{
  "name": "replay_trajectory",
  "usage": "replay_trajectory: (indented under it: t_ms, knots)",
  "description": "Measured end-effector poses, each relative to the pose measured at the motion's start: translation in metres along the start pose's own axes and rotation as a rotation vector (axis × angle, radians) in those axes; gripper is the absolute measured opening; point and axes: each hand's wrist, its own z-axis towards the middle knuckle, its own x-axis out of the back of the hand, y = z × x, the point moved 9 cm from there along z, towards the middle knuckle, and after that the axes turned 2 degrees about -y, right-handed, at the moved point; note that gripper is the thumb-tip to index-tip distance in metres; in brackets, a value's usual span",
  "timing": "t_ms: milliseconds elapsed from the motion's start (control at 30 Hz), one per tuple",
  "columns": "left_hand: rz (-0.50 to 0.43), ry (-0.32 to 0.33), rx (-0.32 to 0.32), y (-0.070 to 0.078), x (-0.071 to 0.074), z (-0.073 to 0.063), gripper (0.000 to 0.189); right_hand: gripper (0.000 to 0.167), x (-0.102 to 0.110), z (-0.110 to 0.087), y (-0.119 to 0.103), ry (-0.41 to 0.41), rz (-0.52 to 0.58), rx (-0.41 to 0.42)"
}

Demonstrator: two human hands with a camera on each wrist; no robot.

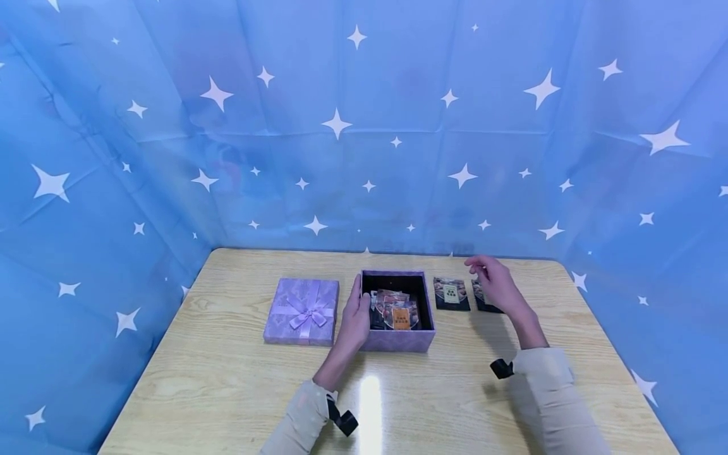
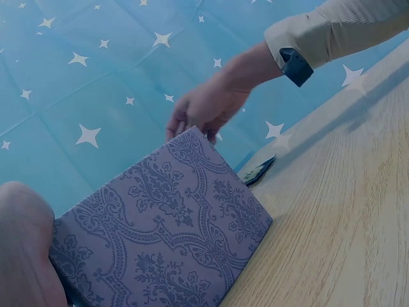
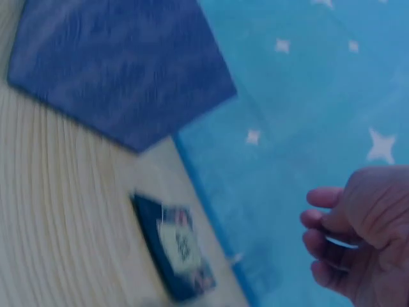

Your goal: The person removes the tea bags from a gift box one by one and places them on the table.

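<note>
A purple patterned gift box (image 1: pixel 398 342) stands lidless on the table, with several dark food sachets (image 1: pixel 401 316) lying inside it. My left hand (image 1: pixel 354 321) holds the box by its left wall, fingers along the outside and thumb at the rim. In the left wrist view, the box's patterned side (image 2: pixel 160 224) fills the middle. To the right of the box, my right hand (image 1: pixel 493 284) hovers above a dark sachet (image 1: pixel 483 302) that it partly covers. Its fingers (image 3: pixel 327 240) are loosely bent and hold nothing. Another sachet (image 1: pixel 452 294) with a pale label lies between that one and the box.
The purple lid (image 1: pixel 303 311) with a ribbon bow rests on the table left of the box. A blue star-patterned curtain (image 1: pixel 364 158) hangs around the wooden table (image 1: pixel 227 379) at the back and sides.
</note>
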Motion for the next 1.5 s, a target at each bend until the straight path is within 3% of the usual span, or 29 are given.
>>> replay_trajectory:
  t_ms: [367,533,667,867,1033,1133,1300,1500]
  knots:
    - [0.013,-0.004,0.010,0.001,0.000,0.001,0.060,0.020,-0.045,0.009,-0.095,-0.098,0.097,0.214]
    - [0.021,0.003,0.010,0.001,0.001,0.001,0.059,0.021,-0.080,0.008,-0.121,-0.189,0.112,0.260]
    - [0.007,0.001,-0.005,0.000,0.000,0.001,0.059,0.023,-0.104,0.004,-0.135,-0.297,0.060,0.293]
    - [0.012,-0.005,0.001,-0.001,-0.001,0.000,0.059,0.029,-0.129,0.001,-0.140,-0.408,-0.169,0.326]
    - [0.013,-0.010,0.004,-0.001,0.000,0.002,0.060,0.042,-0.141,0.001,-0.137,-0.399,-0.472,0.348]
    - [0.012,-0.013,-0.004,0.000,0.000,0.003,0.060,0.049,-0.145,0.002,-0.133,-0.408,-0.616,0.310]
    - [0.012,-0.014,-0.001,0.001,0.001,0.003,0.060,0.054,-0.154,0.006,-0.124,-0.498,-0.743,0.200]
    - [0.012,-0.015,-0.005,0.002,0.000,0.002,0.059,0.048,-0.161,0.006,-0.118,-0.559,-0.829,0.154]
